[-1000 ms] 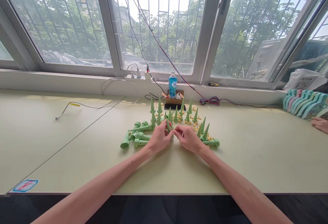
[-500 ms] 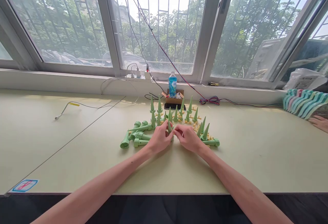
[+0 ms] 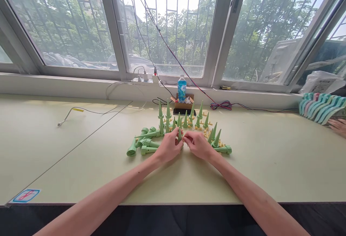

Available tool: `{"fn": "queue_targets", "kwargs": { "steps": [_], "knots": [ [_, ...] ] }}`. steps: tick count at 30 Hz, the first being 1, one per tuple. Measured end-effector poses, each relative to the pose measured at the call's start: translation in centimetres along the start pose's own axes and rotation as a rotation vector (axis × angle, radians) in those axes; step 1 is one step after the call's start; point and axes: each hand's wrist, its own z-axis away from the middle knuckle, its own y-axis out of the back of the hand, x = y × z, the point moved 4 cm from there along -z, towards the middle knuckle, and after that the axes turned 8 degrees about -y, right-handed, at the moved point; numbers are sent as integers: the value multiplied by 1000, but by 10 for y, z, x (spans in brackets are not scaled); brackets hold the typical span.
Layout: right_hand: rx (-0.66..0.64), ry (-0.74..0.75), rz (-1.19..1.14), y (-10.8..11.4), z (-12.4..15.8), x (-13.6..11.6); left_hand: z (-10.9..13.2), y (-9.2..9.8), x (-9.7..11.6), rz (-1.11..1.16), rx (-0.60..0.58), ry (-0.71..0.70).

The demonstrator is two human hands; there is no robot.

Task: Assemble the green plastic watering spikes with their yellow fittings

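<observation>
My left hand (image 3: pixel 171 145) is closed round a green plant watering spike (image 3: pixel 180 135), which stands point up at the middle of the table. Against its right side, the thumb and forefinger of my right hand (image 3: pixel 196 144) are pinched together. A little yellow shows at those fingertips, probably a small yellow valve, mostly hidden. Several more green spikes (image 3: pixel 200 110) stand upright behind my hands, some with yellow valves fitted. Other spikes (image 3: pixel 150 144) lie on their sides left of my left hand. Loose yellow valves (image 3: pixel 207 133) are scattered beyond my right hand.
At the back, a blue bottle (image 3: pixel 182 89) stands by an open cardboard box (image 3: pixel 177 105), with a dark phone (image 3: pixel 184 112) in front. Cables (image 3: pixel 224 105) run along the sill. Coloured hangers (image 3: pixel 320 108) lie far right, where another person's hand (image 3: pixel 337 125) rests.
The spike in my left hand has tipped or shifted slightly to the right. My hands otherwise keep their places. At the far right, the other person's hand has moved a little.
</observation>
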Motion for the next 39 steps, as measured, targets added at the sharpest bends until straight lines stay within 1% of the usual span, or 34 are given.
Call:
{"fn": "queue_targets", "kwargs": {
  "steps": [10,27,39],
  "knots": [
    [28,4,-4,1,0,-2,-1,1,0,16,12,-23],
    [59,-163,-190,-4,0,3,-1,2,0,36,49,-31],
    [61,-185,-227,-5,1,1,-1,1,-2,38,66,-43]
  ]
}}
